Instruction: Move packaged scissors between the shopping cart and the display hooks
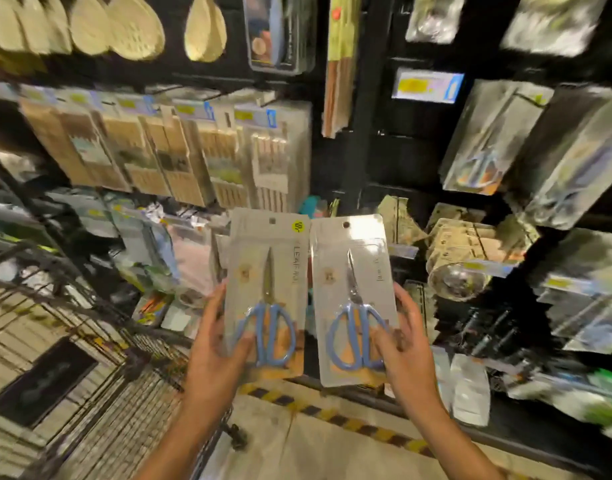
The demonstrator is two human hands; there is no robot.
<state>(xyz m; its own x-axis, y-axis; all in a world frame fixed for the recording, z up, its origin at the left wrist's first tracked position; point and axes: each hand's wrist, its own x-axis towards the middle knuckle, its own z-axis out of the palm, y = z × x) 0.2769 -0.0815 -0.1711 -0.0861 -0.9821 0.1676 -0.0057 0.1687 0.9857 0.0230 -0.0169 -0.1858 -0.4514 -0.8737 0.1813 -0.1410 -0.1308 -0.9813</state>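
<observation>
Both forearms reach forward, side by side. Left hand [213,341] and right hand [406,344] raised, thumbs forward, each gripping a pack.

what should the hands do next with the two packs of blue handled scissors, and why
Probably lift the right hand and its clear blister pack of blue-handled scissors up and right toward the hanging scissor packs. Both packs are held upright with their hang holes on top, the left hand gripping the other pack, and the wire shopping cart sits lower left, so hanging looks likelier.
</observation>
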